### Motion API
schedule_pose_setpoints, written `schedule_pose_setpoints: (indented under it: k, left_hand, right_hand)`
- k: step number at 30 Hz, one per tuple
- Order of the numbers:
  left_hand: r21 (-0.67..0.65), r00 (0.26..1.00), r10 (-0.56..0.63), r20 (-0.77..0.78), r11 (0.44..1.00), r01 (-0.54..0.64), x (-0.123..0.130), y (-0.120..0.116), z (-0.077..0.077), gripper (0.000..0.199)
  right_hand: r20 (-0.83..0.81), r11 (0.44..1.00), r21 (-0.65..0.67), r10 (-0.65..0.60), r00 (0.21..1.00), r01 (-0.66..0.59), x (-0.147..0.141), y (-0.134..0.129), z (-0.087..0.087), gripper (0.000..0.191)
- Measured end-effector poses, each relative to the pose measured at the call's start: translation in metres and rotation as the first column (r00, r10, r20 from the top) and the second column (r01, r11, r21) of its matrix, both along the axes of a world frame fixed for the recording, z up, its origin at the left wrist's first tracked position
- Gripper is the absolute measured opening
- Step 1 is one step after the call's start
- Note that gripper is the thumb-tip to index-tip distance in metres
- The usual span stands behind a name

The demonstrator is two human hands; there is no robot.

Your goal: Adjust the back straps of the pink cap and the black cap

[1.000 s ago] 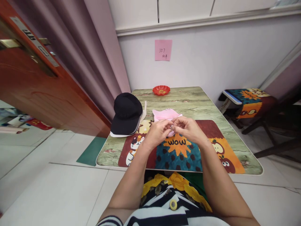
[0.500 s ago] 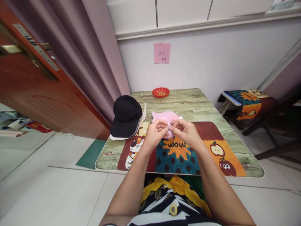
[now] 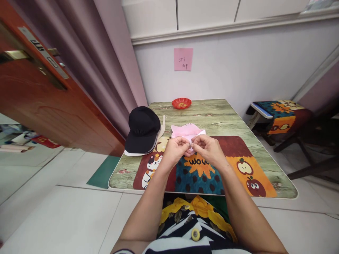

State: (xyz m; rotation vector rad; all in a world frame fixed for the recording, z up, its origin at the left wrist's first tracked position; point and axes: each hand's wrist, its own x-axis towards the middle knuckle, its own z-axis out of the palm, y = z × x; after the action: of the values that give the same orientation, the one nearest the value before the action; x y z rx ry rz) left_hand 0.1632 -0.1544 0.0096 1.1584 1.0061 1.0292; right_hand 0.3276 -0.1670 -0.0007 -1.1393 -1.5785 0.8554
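My left hand and my right hand meet over the middle of the table, both closed with thumb and forefinger pinched. Between the fingertips is a small silvery thing, too small to name. Behind and beneath the hands lies a soft-looking pink piece with ear-like points and a white edge at its right. My fingers hide much of it. It rests partly on a colourful mat printed with "WOW", a cat and apples.
A black cap sits on something pale at the table's left. Near the wall stands a red scalloped dish on the wood-patterned table. A pink note is on the wall; a cloth-covered stool stands right, a wooden door left.
Both hands keep their pinch at the same spot, with only slight finger movement. The whole view has shifted a little; nothing else has visibly moved.
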Motion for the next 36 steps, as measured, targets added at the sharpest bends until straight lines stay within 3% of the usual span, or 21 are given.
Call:
schedule_pose_setpoints:
  k: [5,9,12,16,24,30,36]
  left_hand:
    - [-0.034,0.997,-0.012,-0.073,0.999,0.010,0.000,0.000,0.002,0.018]
    - [0.022,0.991,-0.007,-0.134,1.000,0.010,-0.002,0.000,0.004,0.012]
    - [0.067,0.989,0.003,-0.147,0.998,0.007,-0.004,-0.001,0.005,0.013]
    - [0.099,0.991,0.003,-0.132,0.995,0.011,-0.007,0.000,0.004,0.016]
    - [0.129,0.992,-0.017,-0.129,0.991,0.033,-0.008,0.001,0.000,0.017]
    - [0.166,0.998,0.006,-0.062,0.986,0.004,-0.007,0.002,0.000,0.017]
    - [0.027,0.997,0.043,0.058,0.999,-0.045,-0.001,-0.001,0.001,0.020]
  right_hand:
    - [-0.005,1.000,0.001,-0.003,1.000,0.003,-0.001,-0.002,0.001,0.017]
    - [-0.002,0.999,-0.027,0.043,0.999,-0.043,-0.001,-0.004,0.002,0.019]
    - [0.087,0.996,0.080,0.036,0.996,-0.043,-0.001,-0.004,0.001,0.027]
    - [0.213,0.967,0.252,-0.015,0.977,-0.040,-0.003,-0.002,0.000,0.022]
    - [0.311,0.951,0.308,-0.059,0.949,-0.042,-0.002,-0.001,-0.002,0.019]
    - [0.385,0.880,0.475,-0.232,0.893,0.024,-0.009,-0.003,-0.007,0.018]
    - [0.360,0.814,0.576,-0.327,0.874,0.067,-0.015,-0.002,-0.011,0.016]
